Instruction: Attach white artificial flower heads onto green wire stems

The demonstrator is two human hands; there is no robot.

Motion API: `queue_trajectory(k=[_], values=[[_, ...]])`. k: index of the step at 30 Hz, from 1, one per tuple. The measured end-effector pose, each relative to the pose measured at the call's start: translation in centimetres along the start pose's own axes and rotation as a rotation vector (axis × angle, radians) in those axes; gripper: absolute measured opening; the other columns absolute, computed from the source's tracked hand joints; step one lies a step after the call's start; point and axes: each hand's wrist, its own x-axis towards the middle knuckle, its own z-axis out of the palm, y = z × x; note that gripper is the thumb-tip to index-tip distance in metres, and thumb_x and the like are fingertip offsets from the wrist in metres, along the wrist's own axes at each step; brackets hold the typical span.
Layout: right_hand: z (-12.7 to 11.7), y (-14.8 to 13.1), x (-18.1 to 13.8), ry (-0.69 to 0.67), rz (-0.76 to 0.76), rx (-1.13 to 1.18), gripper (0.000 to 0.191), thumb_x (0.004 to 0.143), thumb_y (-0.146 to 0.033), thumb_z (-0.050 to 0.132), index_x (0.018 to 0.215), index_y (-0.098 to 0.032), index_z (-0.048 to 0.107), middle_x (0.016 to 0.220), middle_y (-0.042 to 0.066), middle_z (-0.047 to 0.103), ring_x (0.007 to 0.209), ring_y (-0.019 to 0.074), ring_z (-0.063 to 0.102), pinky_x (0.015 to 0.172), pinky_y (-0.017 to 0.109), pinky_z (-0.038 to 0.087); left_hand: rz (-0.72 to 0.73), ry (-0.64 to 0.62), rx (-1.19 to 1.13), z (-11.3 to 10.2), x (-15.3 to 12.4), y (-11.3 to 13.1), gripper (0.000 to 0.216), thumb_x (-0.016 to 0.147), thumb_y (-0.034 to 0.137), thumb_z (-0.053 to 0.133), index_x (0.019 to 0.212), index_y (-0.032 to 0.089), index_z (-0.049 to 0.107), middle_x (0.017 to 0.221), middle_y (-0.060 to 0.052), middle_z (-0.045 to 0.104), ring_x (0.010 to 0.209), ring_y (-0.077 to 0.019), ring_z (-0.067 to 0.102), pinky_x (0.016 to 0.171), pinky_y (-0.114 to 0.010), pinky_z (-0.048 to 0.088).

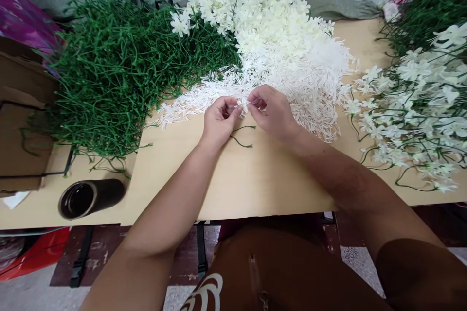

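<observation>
A small white artificial flower (243, 104) is between my two hands above the table. My left hand (219, 120) pinches it from the left with thumb and fingers. From the right, the closed thumb and fingertips of my right hand (274, 111) meet the flower's edge; any smaller part in them is too small to make out. Green plastic stems (242, 144) show beside my left hand, close to the table surface. Just beyond my hands spreads a heap of thin white stamen pieces (310, 87), with loose white flower heads (270, 14) piled behind it.
A large mound of green stems (116, 68) covers the back left of the table (262, 180). Flowers on stems (412, 107) lie at the right, with more green stems behind. At front left are a dark cup (93, 197) and a cardboard box (25, 121).
</observation>
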Motion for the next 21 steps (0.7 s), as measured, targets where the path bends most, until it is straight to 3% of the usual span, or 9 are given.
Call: queue_trajectory(k=[6, 13, 21], values=[[0.7, 0.4, -0.3, 0.012, -0.029, -0.009, 0.006, 0.087, -0.016, 0.05, 0.091, -0.021, 0.049, 0.088, 0.004, 0.059, 0.082, 0.0168, 0.056, 0.076, 0.033, 0.047, 0.003, 0.004, 0.006, 0.2, -0.1, 0.0, 0.052, 0.053, 0.06, 0.088, 0.073, 0.019, 0.061, 0.061, 0.004, 0.055, 0.056, -0.0082, 0.049, 0.054, -0.022, 0.041], [0.9, 1.0, -0.3, 0.076, -0.155, -0.103, 0.004, 0.091, -0.02, 0.049, 0.088, -0.022, 0.047, 0.087, 0.005, 0.058, 0.087, 0.0202, 0.055, 0.082, 0.039, 0.046, 0.009, -0.009, 0.0, 0.3, -0.2, 0.1, 0.046, 0.058, 0.052, 0.088, 0.075, 0.019, 0.061, 0.061, 0.004, 0.053, 0.057, -0.0092, 0.049, 0.054, -0.023, 0.04], [0.9, 1.4, -0.4, 0.032, -0.169, -0.149, 0.011, 0.099, -0.029, 0.043, 0.09, -0.023, 0.046, 0.089, 0.006, 0.055, 0.093, 0.0242, 0.052, 0.086, 0.043, 0.044, 0.002, -0.019, -0.013, 0.4, -0.2, 0.0, 0.05, 0.053, 0.056, 0.088, 0.074, 0.02, 0.059, 0.062, 0.005, 0.054, 0.056, -0.0082, 0.048, 0.054, -0.022, 0.039]])
